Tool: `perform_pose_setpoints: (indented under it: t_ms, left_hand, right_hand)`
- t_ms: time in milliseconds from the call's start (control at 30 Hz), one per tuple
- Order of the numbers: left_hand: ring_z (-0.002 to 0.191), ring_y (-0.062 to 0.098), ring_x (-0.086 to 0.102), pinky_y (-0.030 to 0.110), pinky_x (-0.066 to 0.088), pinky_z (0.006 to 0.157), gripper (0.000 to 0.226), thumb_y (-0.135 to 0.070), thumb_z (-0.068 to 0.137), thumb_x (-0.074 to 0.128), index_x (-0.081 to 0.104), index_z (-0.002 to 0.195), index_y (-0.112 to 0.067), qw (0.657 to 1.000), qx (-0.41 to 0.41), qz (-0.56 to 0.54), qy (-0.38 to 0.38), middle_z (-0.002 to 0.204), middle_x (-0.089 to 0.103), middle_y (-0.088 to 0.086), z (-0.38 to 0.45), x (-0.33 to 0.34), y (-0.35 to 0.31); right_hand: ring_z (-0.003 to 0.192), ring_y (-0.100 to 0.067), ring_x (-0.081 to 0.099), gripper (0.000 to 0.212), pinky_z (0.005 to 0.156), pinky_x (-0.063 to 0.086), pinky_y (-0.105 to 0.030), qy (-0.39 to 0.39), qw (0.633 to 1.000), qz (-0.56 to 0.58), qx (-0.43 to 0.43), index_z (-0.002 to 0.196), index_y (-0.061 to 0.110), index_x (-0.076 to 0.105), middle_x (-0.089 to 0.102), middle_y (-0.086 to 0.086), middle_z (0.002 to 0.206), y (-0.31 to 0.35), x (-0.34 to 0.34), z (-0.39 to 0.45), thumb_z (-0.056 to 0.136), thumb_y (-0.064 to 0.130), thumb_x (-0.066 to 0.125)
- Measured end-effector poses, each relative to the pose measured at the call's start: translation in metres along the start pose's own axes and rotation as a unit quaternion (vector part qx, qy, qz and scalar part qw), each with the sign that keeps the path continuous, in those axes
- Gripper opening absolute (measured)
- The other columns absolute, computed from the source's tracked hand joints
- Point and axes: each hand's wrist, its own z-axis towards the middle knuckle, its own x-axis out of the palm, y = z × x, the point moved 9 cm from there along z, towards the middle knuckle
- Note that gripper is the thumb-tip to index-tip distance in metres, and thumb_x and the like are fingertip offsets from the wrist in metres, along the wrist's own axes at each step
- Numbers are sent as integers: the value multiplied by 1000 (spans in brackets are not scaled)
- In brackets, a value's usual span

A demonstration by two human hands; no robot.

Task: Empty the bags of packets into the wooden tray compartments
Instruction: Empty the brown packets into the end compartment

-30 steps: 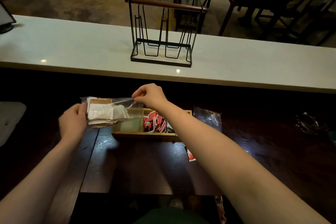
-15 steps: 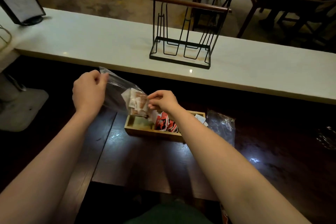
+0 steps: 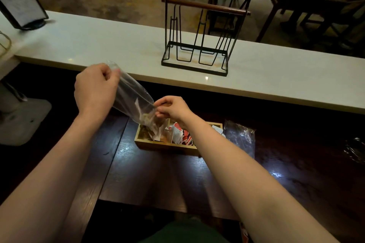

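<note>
Beyond the dark table, a pale counter is seen bearing a black wire rack; a crumpled empty bag lies just right of the wooden tray. Over the tray's left compartment a clear bag is held tilted, mouth down — its closed end pinched by the left hand, its mouth gripped by the right hand. Pale packets are shown spilling out; red packets fill the middle compartment. The tray's right end is hidden by the forearm.
</note>
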Motion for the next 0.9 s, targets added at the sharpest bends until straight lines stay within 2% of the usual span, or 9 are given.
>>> perform_pose_setpoints:
  t_ms: [67,233,367,567,633,767,900]
  left_hand:
    - [70,28,52,33,35,64,36,-37,87,50,49,60,-13,1000,10,1,-5,65,53,4,3,-3,-8]
    - [65,23,48,31,31,63,35,-34,87,52,48,59,-12,999,27,-16,7,54,45,-4,3,-4,-22]
    - [61,21,45,31,31,61,36,-34,87,54,50,61,-9,997,53,-42,22,55,45,-3,1,-1,-28]
    - [71,22,48,32,30,65,29,-32,90,54,50,72,-9,997,71,-39,0,76,53,9,-2,-6,-26]
    - [71,23,49,33,32,64,25,-31,90,54,51,75,-11,997,65,-49,-2,77,54,9,-4,-4,-18]
    - [68,22,50,34,37,63,19,-31,92,55,52,83,-15,994,44,-92,26,73,55,5,-15,10,-6]
    - [67,21,52,32,36,61,18,-29,93,54,54,88,-12,994,39,-87,47,73,56,5,-31,27,2]
  right_hand:
    - [73,-17,66,18,69,60,-24,2,1000,-2,-4,103,-3,64,66,-13,84,6,1,0,88,-7,55]
    - [74,-17,67,17,72,60,-26,-1,1000,1,-7,101,0,65,67,-13,86,13,-1,-3,89,-6,55]
    - [76,-17,67,20,69,60,-24,0,1000,9,-9,106,0,63,66,-13,88,14,-9,-12,89,-5,55]
    - [80,-21,67,21,77,60,-31,-18,998,41,-33,106,6,64,67,-12,92,23,-37,-27,88,-3,57]
    - [81,-20,68,25,77,60,-31,-15,998,40,-49,109,8,64,67,-12,92,26,-45,-34,87,-3,58]
    - [77,-17,69,32,73,59,-25,-8,996,-46,-81,113,13,63,68,-9,89,27,-53,-49,83,0,65]
    - [76,-13,67,17,70,57,-23,-89,984,-124,-94,98,15,70,70,-3,87,16,-71,-63,85,6,65]
